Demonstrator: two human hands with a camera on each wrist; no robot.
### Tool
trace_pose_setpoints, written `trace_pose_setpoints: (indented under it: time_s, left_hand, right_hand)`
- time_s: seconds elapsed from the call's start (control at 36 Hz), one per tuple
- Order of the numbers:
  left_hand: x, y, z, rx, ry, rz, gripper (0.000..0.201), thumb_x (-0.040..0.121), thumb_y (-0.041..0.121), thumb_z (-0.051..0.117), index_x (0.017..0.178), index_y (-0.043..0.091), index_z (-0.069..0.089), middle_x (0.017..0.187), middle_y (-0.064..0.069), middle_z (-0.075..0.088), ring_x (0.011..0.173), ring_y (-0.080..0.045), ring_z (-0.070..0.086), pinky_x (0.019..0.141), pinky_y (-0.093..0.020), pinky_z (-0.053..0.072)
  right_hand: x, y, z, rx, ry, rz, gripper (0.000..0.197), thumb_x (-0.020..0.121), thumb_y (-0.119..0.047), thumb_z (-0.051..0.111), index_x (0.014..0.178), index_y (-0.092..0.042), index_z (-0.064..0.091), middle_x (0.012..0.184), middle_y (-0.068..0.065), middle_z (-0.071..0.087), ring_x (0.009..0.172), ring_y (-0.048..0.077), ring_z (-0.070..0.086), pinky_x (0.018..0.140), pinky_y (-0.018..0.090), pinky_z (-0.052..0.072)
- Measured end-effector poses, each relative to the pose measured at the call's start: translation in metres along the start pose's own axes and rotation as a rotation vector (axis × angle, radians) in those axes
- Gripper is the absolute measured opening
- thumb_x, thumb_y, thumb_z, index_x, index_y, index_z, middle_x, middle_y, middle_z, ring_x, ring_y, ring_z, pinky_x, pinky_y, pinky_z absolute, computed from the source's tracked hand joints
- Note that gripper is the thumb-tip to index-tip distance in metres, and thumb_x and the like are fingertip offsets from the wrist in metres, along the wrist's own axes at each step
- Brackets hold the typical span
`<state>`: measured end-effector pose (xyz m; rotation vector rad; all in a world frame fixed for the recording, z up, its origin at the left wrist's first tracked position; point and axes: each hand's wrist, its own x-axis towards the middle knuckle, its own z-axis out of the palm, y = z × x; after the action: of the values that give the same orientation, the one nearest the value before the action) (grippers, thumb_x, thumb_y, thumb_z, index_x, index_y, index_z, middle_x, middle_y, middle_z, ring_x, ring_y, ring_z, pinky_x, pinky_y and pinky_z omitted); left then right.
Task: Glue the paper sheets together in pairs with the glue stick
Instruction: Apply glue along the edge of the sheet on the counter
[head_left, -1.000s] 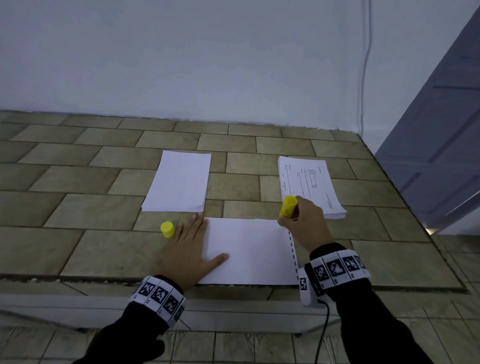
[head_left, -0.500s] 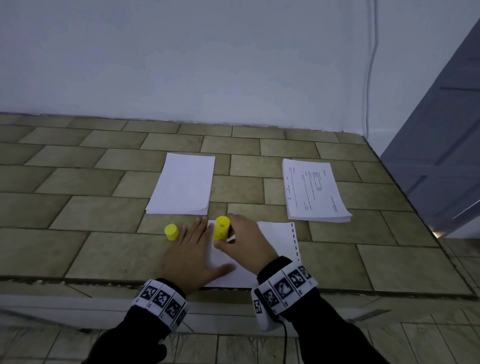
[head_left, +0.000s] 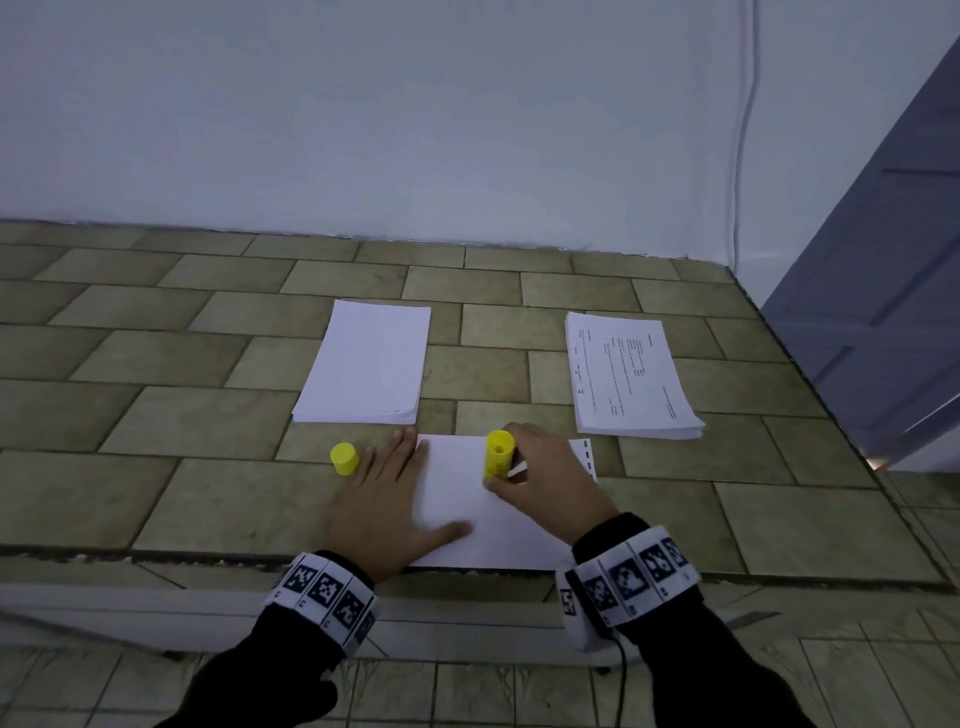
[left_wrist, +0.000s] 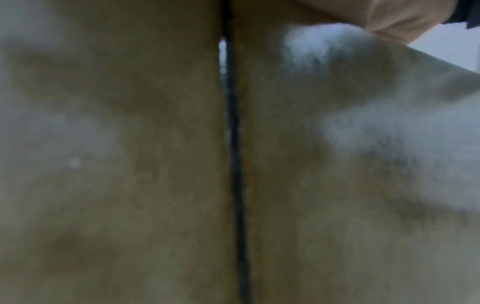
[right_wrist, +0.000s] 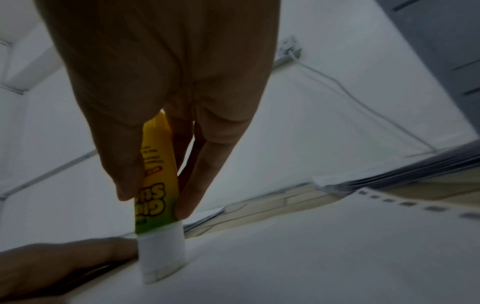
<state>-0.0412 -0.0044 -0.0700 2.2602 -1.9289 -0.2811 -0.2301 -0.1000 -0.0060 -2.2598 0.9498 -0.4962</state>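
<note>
While right hand (head_left: 550, 475) grips it, glue stick (head_left: 500, 453) stands upright, tip down.

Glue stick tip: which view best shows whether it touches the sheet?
Right wrist. There the glue stick is close up, its white tip down on the sheet, pinched by the right hand. The head view shows only its yellow upper end; the tip is hidden. The left wrist view is blurred and shows none of it.

"Glu… St…" on glue stick (right_wrist: 158, 185)
</note>
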Motion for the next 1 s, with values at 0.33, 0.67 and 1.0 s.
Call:
trace_pose_setpoints:
  time_s: [0.33,0.67,1.0]
  left_hand:
    - [-0.002,0.0,0.001,0.018,0.009,0.021,0.12,0.068,0.093,0.005,0.156,0.012,0.014,0.164,-0.003,0.001,0.151,-0.016,0.0,0.121,-0.035,-0.005]
    - [0.002,-0.007,0.006,-0.078,0.078,0.056,0.09,0.095,0.056,-0.014,0.147,0.002,0.036,0.155,-0.012,0.032,0.145,-0.027,0.03,0.117,-0.044,0.016]
    - [0.003,-0.013,0.011,0.021,0.037,0.123,0.061,0.093,0.035,0.035,0.133,-0.007,0.052,0.139,-0.025,0.051,0.124,-0.041,0.054,0.097,-0.06,0.041]
  right_hand:
    - [-0.041,0.051,-0.051,-0.011,0.165,0.106,0.012,0.082,-0.014,0.072,0.082,-0.013,0.06,0.081,0.001,0.065,0.076,0.01,0.064,0.069,0.018,0.052]
    - [-0.033,-0.013,0.013,0.186,-0.038,-0.094,0.021,0.081,-0.018,0.073,0.094,-0.008,0.061,0.094,0.006,0.062,0.083,0.018,0.062,0.075,0.039,0.055]
    - [-0.022,-0.033,0.041,0.046,-0.164,-0.196,0.025,0.085,-0.021,0.068,0.102,-0.007,0.056,0.099,0.01,0.055,0.087,0.024,0.054,0.077,0.045,0.05]
